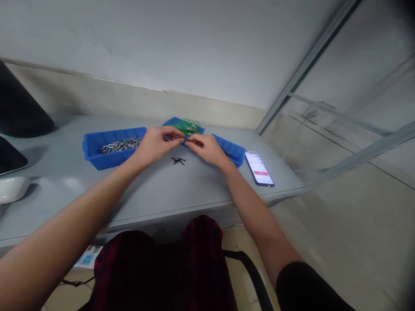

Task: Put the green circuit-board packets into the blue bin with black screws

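Both hands meet above the grey table, fingertips almost touching. My left hand (160,141) is pinched closed, and what it holds is too small to name. Opposite it, my right hand (205,147) is closed in a similar pinch, its contents hidden. Several small dark pieces (178,161) lie on the table just below the hands. Left of my left hand, a blue bin (106,162) holds many thin silvery metal pieces (121,145). Behind the fingers is another blue bin (175,121) with green plastic wrapping (188,127). A third blue bin (231,151) sits beyond my right wrist, partly covered.
A lit phone (259,169) lies at the right of the table (155,194). On the left are a white rounded object (13,189) and a large dark object (22,103). A metal frame (304,65) rises at the right, and a wall stands behind the table.
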`<state>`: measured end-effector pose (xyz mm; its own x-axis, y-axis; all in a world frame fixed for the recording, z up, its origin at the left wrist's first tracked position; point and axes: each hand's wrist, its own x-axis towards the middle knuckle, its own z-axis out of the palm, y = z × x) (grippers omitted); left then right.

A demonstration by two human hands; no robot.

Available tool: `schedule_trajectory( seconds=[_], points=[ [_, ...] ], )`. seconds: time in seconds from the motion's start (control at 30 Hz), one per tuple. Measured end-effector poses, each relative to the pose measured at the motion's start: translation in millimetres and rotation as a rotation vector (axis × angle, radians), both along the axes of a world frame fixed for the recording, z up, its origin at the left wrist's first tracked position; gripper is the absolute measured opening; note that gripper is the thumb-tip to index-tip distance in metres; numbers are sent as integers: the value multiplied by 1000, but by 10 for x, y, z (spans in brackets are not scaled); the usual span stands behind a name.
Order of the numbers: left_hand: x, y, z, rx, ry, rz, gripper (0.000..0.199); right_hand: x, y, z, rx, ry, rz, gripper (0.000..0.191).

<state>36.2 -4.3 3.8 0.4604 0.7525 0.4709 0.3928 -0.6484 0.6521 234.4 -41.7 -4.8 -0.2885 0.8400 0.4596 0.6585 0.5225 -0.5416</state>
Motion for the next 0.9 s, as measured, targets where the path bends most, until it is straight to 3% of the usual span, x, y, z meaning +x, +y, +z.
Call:
schedule_trajectory(
  seconds=[0.27,0.5,0.9],
  points=[
    [1,25,-18,14,20,-11,24,8,-4,13,-10,11,-2,24],
    [-21,11,0,50,45,67,25,29,-3,26,-10,18,-67,24],
    [-38,53,-67,85,94,48,22,16,-10,30,-14,8,-82,24]
  ],
)
